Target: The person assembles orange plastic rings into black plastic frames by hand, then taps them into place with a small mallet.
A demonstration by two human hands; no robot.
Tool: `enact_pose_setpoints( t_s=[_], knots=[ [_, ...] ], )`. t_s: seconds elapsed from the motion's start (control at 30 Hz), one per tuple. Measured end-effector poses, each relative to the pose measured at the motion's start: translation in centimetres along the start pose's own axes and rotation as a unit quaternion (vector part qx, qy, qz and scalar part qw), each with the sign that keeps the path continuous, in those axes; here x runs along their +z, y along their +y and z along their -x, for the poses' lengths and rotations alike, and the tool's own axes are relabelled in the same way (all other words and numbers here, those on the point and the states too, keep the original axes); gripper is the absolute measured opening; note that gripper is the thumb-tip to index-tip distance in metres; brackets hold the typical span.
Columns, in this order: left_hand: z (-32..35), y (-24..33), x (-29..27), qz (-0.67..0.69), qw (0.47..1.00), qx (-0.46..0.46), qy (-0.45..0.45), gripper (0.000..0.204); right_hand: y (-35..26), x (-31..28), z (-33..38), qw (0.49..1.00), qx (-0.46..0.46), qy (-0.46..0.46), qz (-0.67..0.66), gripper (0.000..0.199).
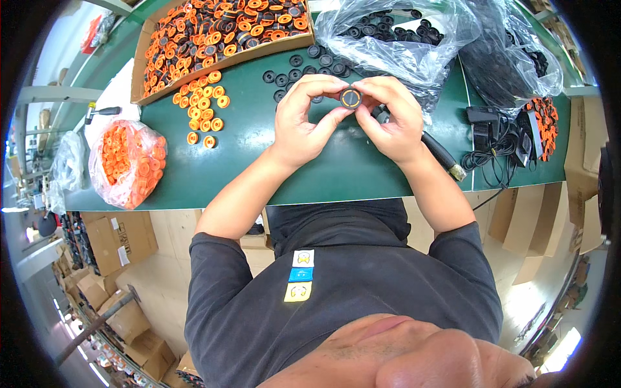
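Observation:
Between both hands, over the green table, is a small round black cap with an orange ring [350, 98]. My left hand [303, 119] pinches its left side with thumb and fingertips. My right hand [393, 119] pinches it from the right in the same way. A dark rod-like tool [441, 154] lies under my right wrist, partly hidden by it. Just beyond my left hand are several loose black discs [295, 61]. Loose orange caps [204, 103] lie in a cluster farther left.
A cardboard tray [223, 66] full of orange and black pieces stands at the back left. A clear bag of orange caps [129, 165] sits at the left. Plastic bags of black parts [394, 39] lie at the back right, near a bundled black cable [495, 158] and adapter.

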State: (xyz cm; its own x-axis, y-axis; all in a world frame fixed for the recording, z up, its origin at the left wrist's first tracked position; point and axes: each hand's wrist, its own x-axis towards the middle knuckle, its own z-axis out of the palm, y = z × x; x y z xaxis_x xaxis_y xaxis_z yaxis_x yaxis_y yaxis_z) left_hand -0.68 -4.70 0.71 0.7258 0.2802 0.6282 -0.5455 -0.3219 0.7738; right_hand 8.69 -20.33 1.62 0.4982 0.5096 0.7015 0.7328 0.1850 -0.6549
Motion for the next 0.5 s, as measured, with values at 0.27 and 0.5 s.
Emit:
enact_pose_setpoints(
  t_s=[0.27,0.5],
  knots=[
    [0.07,-0.20,-0.16,0.026,1.000,-0.007,-0.009,0.034,-0.11,0.06,-0.02,1.000,0.003,-0.004,-0.004,0.039],
    [0.32,-0.32,-0.41,0.039,0.998,-0.026,-0.047,0.041,0.00,0.00,-0.02,1.000,0.008,-0.007,-0.009,0.040]
  ],
)
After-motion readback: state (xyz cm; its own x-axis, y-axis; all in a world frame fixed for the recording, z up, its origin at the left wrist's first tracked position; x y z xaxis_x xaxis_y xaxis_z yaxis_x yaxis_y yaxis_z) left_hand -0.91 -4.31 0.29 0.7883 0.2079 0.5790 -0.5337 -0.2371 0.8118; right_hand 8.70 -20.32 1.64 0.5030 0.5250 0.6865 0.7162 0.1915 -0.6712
